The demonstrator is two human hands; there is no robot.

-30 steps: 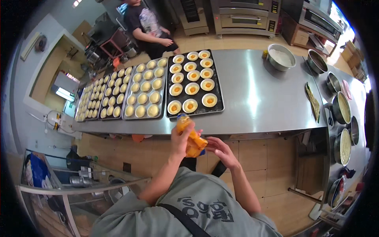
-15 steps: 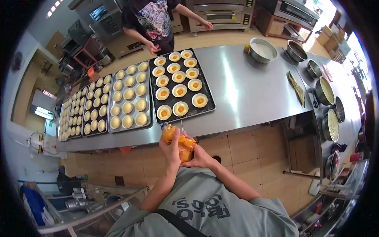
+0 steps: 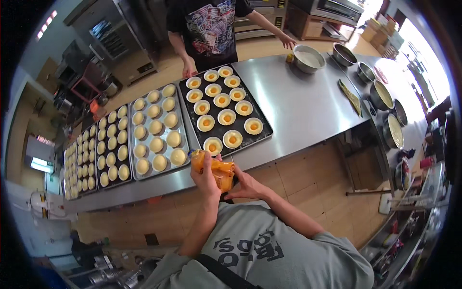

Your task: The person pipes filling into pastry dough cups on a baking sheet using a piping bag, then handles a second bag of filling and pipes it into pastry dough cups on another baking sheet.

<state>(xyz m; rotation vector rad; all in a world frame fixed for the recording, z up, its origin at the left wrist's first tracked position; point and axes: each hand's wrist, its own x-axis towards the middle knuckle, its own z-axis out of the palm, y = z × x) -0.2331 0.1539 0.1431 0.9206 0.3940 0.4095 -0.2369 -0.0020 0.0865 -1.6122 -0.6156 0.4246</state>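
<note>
While holding an orange plastic package point(image 3: 224, 176) at the front edge of the worktop point(image 3: 288, 96), wraps the left hand point(image 3: 206, 179) around its left part, with fingers and thumb closed on it. Curves the right hand point(image 3: 248, 185) at its lower right end, with thumb and fingers parted; cannot tell how far closed on it. Holds the package at a slant, with one end toward the upper left of the view and the other toward the right hand.

Immediately beyond the package: a dark baking tray point(image 3: 248, 139), set askew on the worktop and loaded with fifteen round pale cups point(image 3: 226, 117), each with an orange centre. Just left of this tray: a silver tray point(image 3: 147, 138) with plain pale-yellow tarts point(image 3: 156, 144). Farther left: a second dark tray point(image 3: 117, 163) with similar tarts, then more loaded tartware toward the rim of the view.

Across the worktop: a co-worker point(image 3: 211, 29) in a dark printed shirt, with one hand at the far edge of the dark baking tray and the other near a large metal bowl point(image 3: 306, 71) with white contents. Beside that bowl: a small yellow container point(image 3: 289, 58). Farther right: a greenish cloth point(image 3: 350, 98) and several smaller bowls point(image 3: 344, 54).
</note>
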